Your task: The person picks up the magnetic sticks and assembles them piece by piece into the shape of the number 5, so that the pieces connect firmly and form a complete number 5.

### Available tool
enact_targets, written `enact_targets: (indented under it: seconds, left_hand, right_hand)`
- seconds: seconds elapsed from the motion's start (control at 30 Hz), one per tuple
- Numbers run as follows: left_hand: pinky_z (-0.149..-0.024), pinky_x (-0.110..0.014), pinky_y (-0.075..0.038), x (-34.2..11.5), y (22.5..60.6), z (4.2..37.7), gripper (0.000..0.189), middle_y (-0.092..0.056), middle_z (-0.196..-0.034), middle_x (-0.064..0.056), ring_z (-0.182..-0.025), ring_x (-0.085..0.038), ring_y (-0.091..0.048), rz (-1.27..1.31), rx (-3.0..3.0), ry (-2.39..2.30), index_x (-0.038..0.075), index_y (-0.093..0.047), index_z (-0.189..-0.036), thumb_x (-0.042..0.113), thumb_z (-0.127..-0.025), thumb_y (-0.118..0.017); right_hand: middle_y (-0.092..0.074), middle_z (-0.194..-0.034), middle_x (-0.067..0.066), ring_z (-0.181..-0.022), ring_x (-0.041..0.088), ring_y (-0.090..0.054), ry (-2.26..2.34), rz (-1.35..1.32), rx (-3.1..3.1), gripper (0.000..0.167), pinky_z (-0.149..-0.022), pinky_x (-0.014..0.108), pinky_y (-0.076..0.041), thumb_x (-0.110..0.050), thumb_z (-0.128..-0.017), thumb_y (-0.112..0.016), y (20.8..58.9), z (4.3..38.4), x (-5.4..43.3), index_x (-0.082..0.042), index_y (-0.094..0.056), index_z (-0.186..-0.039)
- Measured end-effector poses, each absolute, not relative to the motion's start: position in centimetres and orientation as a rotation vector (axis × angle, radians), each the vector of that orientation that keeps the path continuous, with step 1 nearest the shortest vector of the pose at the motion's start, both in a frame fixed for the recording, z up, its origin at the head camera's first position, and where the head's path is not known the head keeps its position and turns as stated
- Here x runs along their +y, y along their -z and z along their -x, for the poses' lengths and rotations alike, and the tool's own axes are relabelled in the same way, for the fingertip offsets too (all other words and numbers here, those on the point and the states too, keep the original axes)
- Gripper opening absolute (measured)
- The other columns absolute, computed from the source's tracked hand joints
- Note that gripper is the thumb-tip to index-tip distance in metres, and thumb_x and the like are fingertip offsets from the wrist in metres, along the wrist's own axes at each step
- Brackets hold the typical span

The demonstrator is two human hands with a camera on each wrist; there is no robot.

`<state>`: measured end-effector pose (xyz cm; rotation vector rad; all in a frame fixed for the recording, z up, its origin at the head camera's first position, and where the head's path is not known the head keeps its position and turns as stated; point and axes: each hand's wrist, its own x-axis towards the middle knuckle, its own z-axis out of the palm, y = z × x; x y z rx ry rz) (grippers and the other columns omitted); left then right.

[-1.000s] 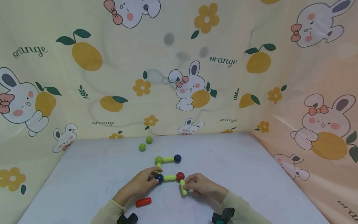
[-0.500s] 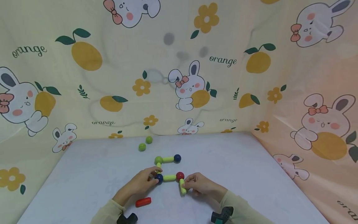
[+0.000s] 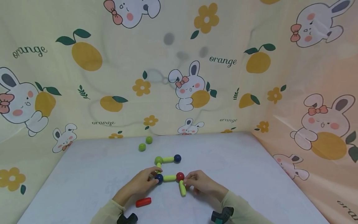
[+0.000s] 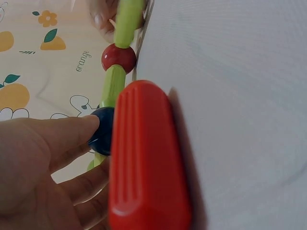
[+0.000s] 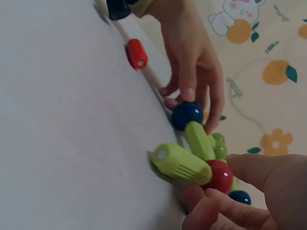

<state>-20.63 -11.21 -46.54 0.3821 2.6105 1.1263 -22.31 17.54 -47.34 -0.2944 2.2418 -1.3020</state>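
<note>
A chain of yellow-green rods and coloured balls lies on the white table. My left hand (image 3: 142, 182) pinches the near blue ball (image 3: 159, 178), thumb on it and fingers behind, at the rod leading to the green ball (image 3: 158, 160). A rod (image 3: 169, 177) joins that blue ball to the red ball (image 3: 180, 176). From the red ball another rod (image 3: 182, 189) points toward the person. My right hand (image 3: 204, 186) has curled fingertips right at the red ball; in the right wrist view the thumb (image 5: 254, 170) lies beside it. I cannot tell whether they grip it.
A loose red rod (image 3: 143, 202) lies near my left wrist and looms large in the left wrist view. Beyond the green ball's rod sits a second blue ball (image 3: 177, 158). Two loose green balls, the nearer one (image 3: 142, 147) grooved, rest near the patterned backdrop (image 3: 126, 77).
My right hand has shifted slightly away from the person, from the side of the near rod up to the red ball. That rod has swung a little. My left hand stays put.
</note>
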Motion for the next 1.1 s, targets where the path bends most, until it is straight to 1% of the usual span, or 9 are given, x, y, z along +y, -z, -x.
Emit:
enact_targets:
  seconds: [0.17,0.27,0.43,0.53,0.7,0.9,1.1]
  left_hand:
    - [-0.089,-0.048,-0.055,-11.2,46.4,20.5,0.037,-0.067,-0.121,-0.008,-0.098,-0.020,-0.061,-0.378,2.612,-1.124,0.020,-0.062,-0.132,0.014,-0.096,-0.067]
    - [-0.089,-0.048,-0.055,-11.2,46.3,20.5,0.037,-0.067,-0.121,-0.008,-0.098,-0.020,-0.061,-0.369,2.617,-1.119,0.020,-0.062,-0.132,0.014,-0.095,-0.067]
    - [-0.089,-0.047,-0.055,-11.1,46.3,20.5,0.037,-0.067,-0.122,-0.009,-0.098,-0.020,-0.061,-0.363,2.616,-1.117,0.020,-0.061,-0.132,0.014,-0.096,-0.066]
    - [-0.089,-0.047,-0.055,-11.1,46.4,20.6,0.037,-0.067,-0.122,-0.009,-0.099,-0.020,-0.061,-0.371,2.613,-1.113,0.019,-0.061,-0.133,0.014,-0.096,-0.066]
    - [-0.089,-0.047,-0.055,-10.9,46.5,20.6,0.038,-0.066,-0.122,-0.009,-0.099,-0.020,-0.061,-0.379,2.608,-1.114,0.019,-0.061,-0.133,0.014,-0.096,-0.065]
    - [-0.088,-0.045,-0.055,-11.0,46.5,20.6,0.037,-0.067,-0.121,-0.008,-0.097,-0.018,-0.060,-0.368,2.614,-1.110,0.020,-0.061,-0.133,0.014,-0.096,-0.066]
    - [-0.088,-0.045,-0.055,-11.0,46.5,20.6,0.037,-0.067,-0.121,-0.008,-0.097,-0.018,-0.060,-0.372,2.619,-1.108,0.020,-0.061,-0.133,0.014,-0.096,-0.066]
  right_hand:
    - [-0.070,-0.092,0.003,-0.065,0.014,-0.052,1.358,0.352,2.315,0.025,-0.057,0.025,-0.042,-0.027,-0.097,-0.065,47.0,22.8,17.5,-0.006,-0.068,-0.110]
    - [-0.067,-0.097,0.006,-0.071,0.015,-0.057,1.412,0.409,2.309,0.028,-0.060,0.026,-0.045,-0.024,-0.099,-0.064,47.0,23.3,17.5,-0.004,-0.065,-0.117]
    - [-0.067,-0.112,0.011,-0.078,0.016,-0.061,1.450,0.506,2.256,0.032,-0.062,0.025,-0.046,-0.018,-0.100,-0.063,47.3,24.1,17.1,-0.002,-0.062,-0.128]
    - [-0.068,-0.118,0.012,-0.081,0.015,-0.060,1.439,0.516,2.250,0.031,-0.062,0.025,-0.044,-0.016,-0.099,-0.064,47.6,24.5,16.9,-0.003,-0.065,-0.127]
    - [-0.068,-0.119,0.011,-0.090,0.016,-0.058,1.423,0.503,2.241,0.028,-0.066,0.026,-0.042,-0.015,-0.098,-0.065,47.9,24.9,16.9,-0.004,-0.068,-0.124]
    - [-0.069,-0.121,0.011,-0.097,0.017,-0.058,1.397,0.527,2.264,0.028,-0.069,0.026,-0.044,-0.018,-0.100,-0.063,48.1,25.1,16.9,-0.006,-0.068,-0.125]
    - [-0.070,-0.125,0.010,-0.099,0.017,-0.058,1.382,0.527,2.276,0.028,-0.067,0.026,-0.044,-0.020,-0.101,-0.061,48.2,25.2,16.9,-0.008,-0.068,-0.126]
